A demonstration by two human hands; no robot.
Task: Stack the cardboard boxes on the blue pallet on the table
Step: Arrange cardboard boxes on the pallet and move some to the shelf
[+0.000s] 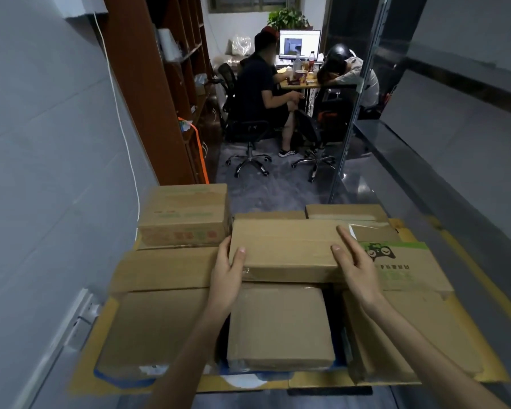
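Observation:
A long plain cardboard box (286,246) lies across the middle of the stack, raised above its neighbours. My left hand (229,268) grips its left end, thumb on top. On its right end sits my right hand (354,261), fingers stretched along the side. Just below lies a smaller box (281,323). More boxes surround it: a printed one (186,214) at the back left, a flat one (163,270) on the left, one with a green logo (407,267) on the right. Only slivers of the blue pallet (121,380) show at the front edge.
Flat cardboard sheets (455,376) lie under the stack. A grey wall (42,172) runs close along the left, a glass partition (360,113) on the right. Beyond the boxes, two people sit on office chairs (250,149) at a desk. A wooden shelf (171,84) stands at the back left.

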